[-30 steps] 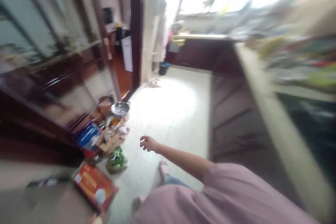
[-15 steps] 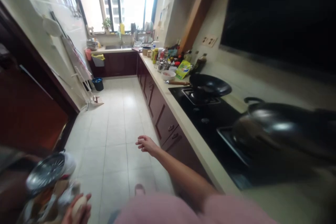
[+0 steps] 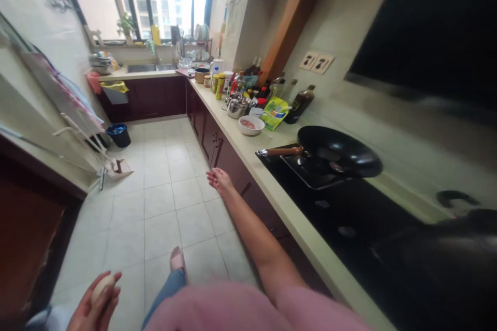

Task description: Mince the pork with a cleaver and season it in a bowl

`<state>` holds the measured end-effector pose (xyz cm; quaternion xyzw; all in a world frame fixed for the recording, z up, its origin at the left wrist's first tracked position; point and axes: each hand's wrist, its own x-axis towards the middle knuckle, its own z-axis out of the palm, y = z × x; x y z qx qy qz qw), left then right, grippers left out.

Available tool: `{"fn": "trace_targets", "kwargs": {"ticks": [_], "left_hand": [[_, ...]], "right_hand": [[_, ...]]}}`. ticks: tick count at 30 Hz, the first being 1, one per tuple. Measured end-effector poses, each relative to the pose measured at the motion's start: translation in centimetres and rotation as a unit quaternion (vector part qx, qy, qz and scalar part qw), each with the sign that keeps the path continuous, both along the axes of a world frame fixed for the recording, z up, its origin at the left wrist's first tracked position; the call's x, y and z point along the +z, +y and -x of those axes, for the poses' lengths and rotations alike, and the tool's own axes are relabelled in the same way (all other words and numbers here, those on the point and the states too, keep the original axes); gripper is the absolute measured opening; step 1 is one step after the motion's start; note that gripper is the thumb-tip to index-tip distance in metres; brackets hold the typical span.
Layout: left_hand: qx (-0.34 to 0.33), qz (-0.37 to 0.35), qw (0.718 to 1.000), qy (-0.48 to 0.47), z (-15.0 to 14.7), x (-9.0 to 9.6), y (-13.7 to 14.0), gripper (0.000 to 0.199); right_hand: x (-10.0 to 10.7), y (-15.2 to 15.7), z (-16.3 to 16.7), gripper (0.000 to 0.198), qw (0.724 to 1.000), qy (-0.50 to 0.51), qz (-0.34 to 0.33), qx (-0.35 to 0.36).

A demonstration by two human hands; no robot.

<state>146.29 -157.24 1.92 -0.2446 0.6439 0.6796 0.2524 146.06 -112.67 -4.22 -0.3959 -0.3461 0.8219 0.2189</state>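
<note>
At the bottom left, my left hand (image 3: 95, 304) is closed around a pale, smooth egg (image 3: 103, 287), with the fingers curled over it. My right hand (image 3: 220, 181) is stretched forward in the air beside the dark red lower cabinets (image 3: 248, 186). Its fingers are apart and loosely bent, and nothing is in them. To the right of that arm, a black wok (image 3: 337, 152) with a wooden handle sits on the black gas hob (image 3: 341, 212). On the counter beyond it is a white bowl (image 3: 251, 125) of raw-looking pinkish meat.
Tiled floor (image 3: 159, 201) runs toward a sink (image 3: 145, 68) below the window. Bottles and a steel pot (image 3: 237, 106) crowd the right counter (image 3: 279, 181). A bin (image 3: 118, 135) and a dustpan (image 3: 120, 168) stand along the left. A second dark pan (image 3: 458, 264) is at lower right.
The view has moved forward along the kitchen, bringing the wok and bowl closer. The basin and bags at lower left have mostly gone out of view. The egg stays in my left hand.
</note>
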Motion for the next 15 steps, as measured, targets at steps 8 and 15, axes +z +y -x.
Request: {"fn": "trace_targets", "kwargs": {"ticks": [8,15], "left_hand": [[-0.132,0.072,0.984,0.1,18.8,3.0,8.6,0.059],[-0.188,0.063,0.973,0.116,31.2,1.2,20.2,0.056]], "right_hand": [[1.6,18.8,7.9,0.02,0.965,-0.061,0.034,-0.252],[1.1,31.2,8.0,0.036,0.929,-0.143,0.077,-0.333]]}}
